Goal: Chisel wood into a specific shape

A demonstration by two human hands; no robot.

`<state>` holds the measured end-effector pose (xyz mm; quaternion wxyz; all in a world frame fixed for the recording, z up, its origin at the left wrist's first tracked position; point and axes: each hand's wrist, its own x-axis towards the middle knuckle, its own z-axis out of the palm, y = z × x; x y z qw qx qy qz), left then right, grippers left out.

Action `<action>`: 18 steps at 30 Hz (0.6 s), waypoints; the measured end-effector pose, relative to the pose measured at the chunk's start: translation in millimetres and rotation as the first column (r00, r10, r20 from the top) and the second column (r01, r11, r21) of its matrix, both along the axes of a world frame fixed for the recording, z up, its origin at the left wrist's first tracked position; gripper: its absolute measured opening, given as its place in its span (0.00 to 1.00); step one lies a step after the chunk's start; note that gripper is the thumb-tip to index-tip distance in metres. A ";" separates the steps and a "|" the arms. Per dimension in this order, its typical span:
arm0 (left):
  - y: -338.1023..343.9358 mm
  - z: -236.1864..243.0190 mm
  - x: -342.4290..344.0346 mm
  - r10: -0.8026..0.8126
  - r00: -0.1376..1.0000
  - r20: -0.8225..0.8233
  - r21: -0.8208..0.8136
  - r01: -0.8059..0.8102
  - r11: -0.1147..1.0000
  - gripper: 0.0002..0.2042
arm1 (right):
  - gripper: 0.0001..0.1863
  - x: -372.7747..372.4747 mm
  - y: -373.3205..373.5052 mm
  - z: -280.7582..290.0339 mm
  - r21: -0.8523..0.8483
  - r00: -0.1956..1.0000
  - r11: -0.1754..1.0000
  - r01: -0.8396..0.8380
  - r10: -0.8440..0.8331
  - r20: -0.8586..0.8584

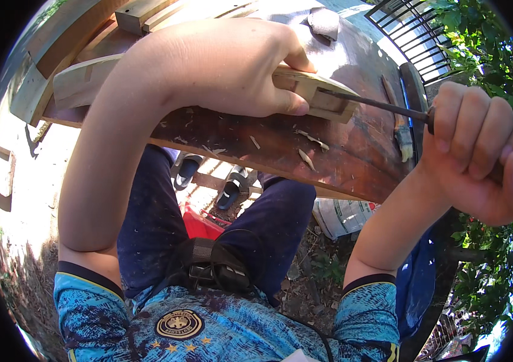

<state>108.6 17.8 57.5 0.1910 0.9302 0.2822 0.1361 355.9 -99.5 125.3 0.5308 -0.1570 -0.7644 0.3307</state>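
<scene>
My left hand [256,72] is closed on a pale wooden block [335,108] with a recess cut into its face, resting on the reddish-brown workbench [220,133]. My right hand [474,145] grips a long, narrow metal tool [383,102] by its handle, mostly hidden in my fingers. The tool’s tip is inside the recess, just right of my left thumb. Curled wood shavings [306,159] lie below the block. A slim brush-like tool with a pale end [401,139] lies to the block’s right.
Wooden boards [51,42] are stacked at the back left. A grey lump [323,24] sits at the bench’s far side. A black metal fence [401,30] and leafy plants [480,54] border the right. Below the bench are dark sandals [229,193] and a printed sack [335,217].
</scene>
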 end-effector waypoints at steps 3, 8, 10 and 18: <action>1.0 -0.1 0.9 -0.041 0.999 0.022 -0.003 0.041 0.999 0.25 | 0.07 0.9 24.1 10.5 -0.061 0.999 0.998 -0.033 0.034 0.015; -3.7 -6.0 -1.1 -0.062 0.994 0.088 0.011 0.062 0.998 0.25 | 0.05 3.4 47.8 17.3 -0.137 0.998 0.988 -0.066 0.068 0.015; -6.3 -10.3 -0.9 -0.068 0.991 0.114 0.009 0.068 0.998 0.26 | 0.05 3.1 49.8 15.2 -0.165 0.997 0.983 -0.077 0.081 0.020; -14.6 -15.4 1.0 -0.042 0.994 0.102 0.074 0.035 0.997 0.27 | 0.03 1.3 42.0 4.4 -0.218 0.996 0.971 -0.094 0.094 -0.011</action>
